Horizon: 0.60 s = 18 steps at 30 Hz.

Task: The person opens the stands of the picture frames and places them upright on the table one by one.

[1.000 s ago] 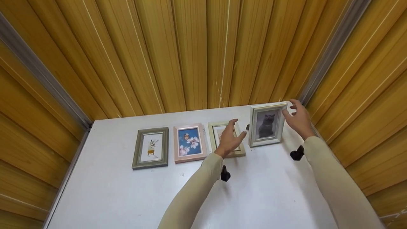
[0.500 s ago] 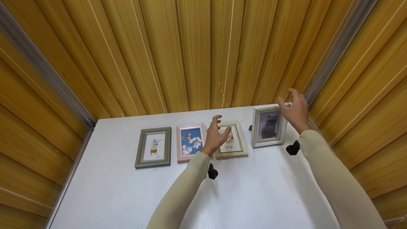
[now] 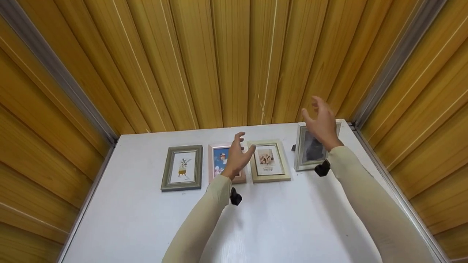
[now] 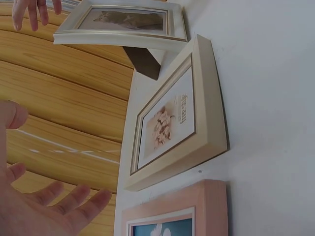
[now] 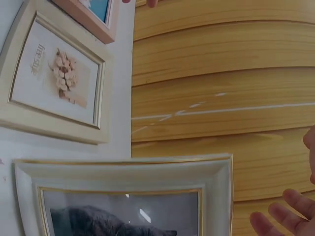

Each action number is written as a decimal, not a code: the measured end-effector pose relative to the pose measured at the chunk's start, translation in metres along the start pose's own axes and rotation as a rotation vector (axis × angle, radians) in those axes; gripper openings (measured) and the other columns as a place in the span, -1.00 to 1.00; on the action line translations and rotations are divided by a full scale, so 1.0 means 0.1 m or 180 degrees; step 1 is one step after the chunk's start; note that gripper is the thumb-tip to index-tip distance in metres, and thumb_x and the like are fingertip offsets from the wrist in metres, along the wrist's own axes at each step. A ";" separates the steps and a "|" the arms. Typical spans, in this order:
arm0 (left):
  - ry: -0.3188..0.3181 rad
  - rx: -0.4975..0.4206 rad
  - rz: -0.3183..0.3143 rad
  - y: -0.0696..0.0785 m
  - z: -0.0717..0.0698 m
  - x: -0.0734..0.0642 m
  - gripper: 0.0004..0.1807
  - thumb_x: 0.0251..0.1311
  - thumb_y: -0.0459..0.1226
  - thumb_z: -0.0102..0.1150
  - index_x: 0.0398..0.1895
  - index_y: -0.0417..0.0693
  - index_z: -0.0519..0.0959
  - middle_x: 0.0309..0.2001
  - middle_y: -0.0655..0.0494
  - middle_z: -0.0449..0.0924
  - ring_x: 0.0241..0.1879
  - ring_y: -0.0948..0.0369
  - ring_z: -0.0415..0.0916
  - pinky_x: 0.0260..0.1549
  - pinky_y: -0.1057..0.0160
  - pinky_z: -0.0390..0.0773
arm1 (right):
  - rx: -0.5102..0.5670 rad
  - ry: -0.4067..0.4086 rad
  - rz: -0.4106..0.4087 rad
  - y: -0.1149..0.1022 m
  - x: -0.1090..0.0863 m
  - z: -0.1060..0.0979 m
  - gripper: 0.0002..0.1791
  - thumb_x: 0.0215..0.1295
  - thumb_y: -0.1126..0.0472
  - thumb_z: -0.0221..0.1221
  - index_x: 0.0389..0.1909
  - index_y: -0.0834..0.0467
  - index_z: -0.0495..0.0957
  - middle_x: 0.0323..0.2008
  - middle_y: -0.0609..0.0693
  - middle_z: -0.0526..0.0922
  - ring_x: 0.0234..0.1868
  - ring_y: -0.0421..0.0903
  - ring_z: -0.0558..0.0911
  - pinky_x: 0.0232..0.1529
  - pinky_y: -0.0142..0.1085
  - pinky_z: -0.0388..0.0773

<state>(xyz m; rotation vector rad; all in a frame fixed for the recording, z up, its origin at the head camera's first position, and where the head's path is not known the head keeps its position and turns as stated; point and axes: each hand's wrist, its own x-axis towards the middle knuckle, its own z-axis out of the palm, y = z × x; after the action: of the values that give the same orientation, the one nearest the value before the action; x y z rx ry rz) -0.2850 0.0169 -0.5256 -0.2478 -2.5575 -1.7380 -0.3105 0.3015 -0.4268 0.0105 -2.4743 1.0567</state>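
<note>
My left hand (image 3: 237, 159) hovers with loosely bent fingers over the pink picture frame (image 3: 213, 164), covering part of its blue flower picture. To its right lies a cream picture frame (image 3: 271, 179) with a bouquet print. My right hand (image 3: 321, 124) is raised, fingers spread and holding nothing, overlapping the white picture frame (image 3: 300, 149) with a grey cat photo. That one stands upright on its dark back leg (image 4: 143, 61), seen in the left wrist view. At the left end lies a green picture frame (image 3: 200, 164) showing a potted plant.
The frames line the far part of a white table (image 3: 131, 219). Wood-look panels (image 3: 234, 65) rise behind it and on both sides, with grey metal strips (image 3: 398, 62) at the corners. Black wrist cameras (image 3: 322, 168) sit under both sleeves.
Both hands have drawn leftward, the left from the cream frame to over the pink one. My right hand has come away from the white frame's upper right corner. The head view has shifted slightly.
</note>
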 end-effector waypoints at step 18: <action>0.0135 -0.0007 -0.0015 -0.12 -0.23 -0.06 -0.30 0.39 -0.10 0.22 0.53 0.05 0.20 0.41 -0.21 0.35 0.32 -0.11 0.41 0.23 -0.13 0.48 | 0.0297 -0.0153 -0.0385 -0.20 -0.11 0.53 -0.41 0.42 0.17 0.25 0.41 0.21 0.39 0.17 0.27 0.58 0.11 0.21 0.57 0.15 0.11 0.49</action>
<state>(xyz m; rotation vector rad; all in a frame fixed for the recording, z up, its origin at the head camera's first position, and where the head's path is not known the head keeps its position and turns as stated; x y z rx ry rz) -0.2819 -0.0095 -0.5286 -0.2026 -2.5289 -1.7286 -0.3179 0.2489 -0.4497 0.2139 -2.4306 1.1306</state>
